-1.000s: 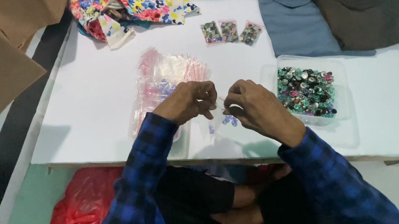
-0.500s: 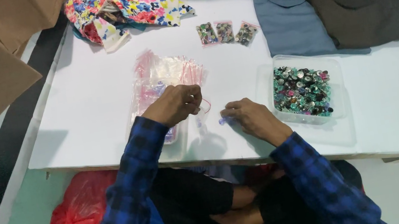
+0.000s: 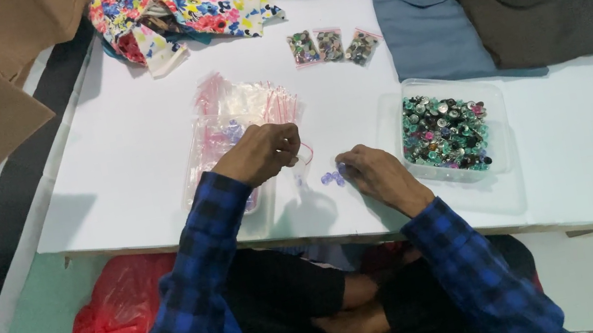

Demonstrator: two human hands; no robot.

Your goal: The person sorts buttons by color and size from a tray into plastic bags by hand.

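Few purple buttons (image 3: 330,177) just beside right hand (image 3: 375,174) fingertips.

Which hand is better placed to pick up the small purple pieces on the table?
Probably the right hand: its fingertips touch the purple pieces. The left hand holds a small clear bag.

Even, cool indoor light falls from above — the white table (image 3: 152,176) reads bright without burning out. Soft shadows lie under the left hand (image 3: 260,152) and the right hand (image 3: 375,173), toward the lower middle of the frame, and a faint one darkens the table's left edge. The clear tray of beads (image 3: 447,133) shows small glints. Focus is fair in the centre — the small purple pieces by the fingers are slightly blurred. The frame's lower part, below the table, is dim.
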